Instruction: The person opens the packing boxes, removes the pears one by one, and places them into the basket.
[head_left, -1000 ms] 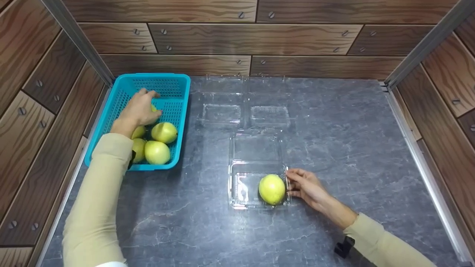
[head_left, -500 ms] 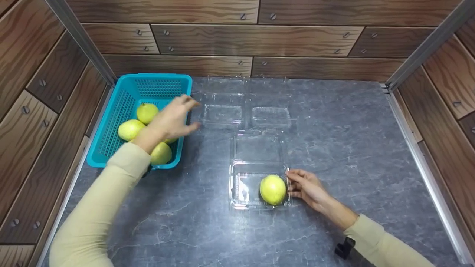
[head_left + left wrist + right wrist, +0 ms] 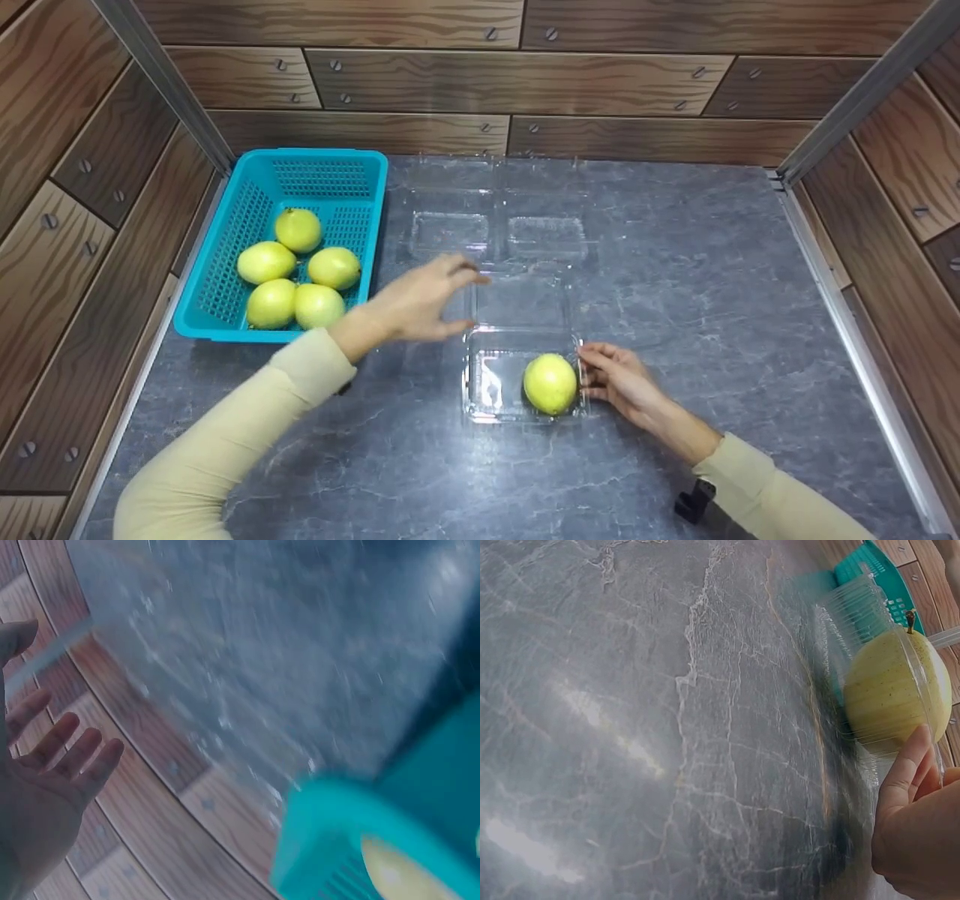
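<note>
A yellow-green pear with a short stem sits in the right side of a clear hinged plastic container, whose lid lies folded back. At the container's right rim, the fingers and thumb of my right hand pinch the edge. The right wrist view shows that hand close beside the pear. My left hand is over the table between the blue basket and the lid, fingers spread, holding nothing. Its empty palm also shows in the left wrist view. Several pears lie in the basket.
Two more clear open containers stand side by side behind the first one. Wood-patterned walls enclose the grey marbled table at the back and both sides.
My left hand has come out of the basket without a pear and moved right, toward the front container. My right hand has stayed at the container's rim.
</note>
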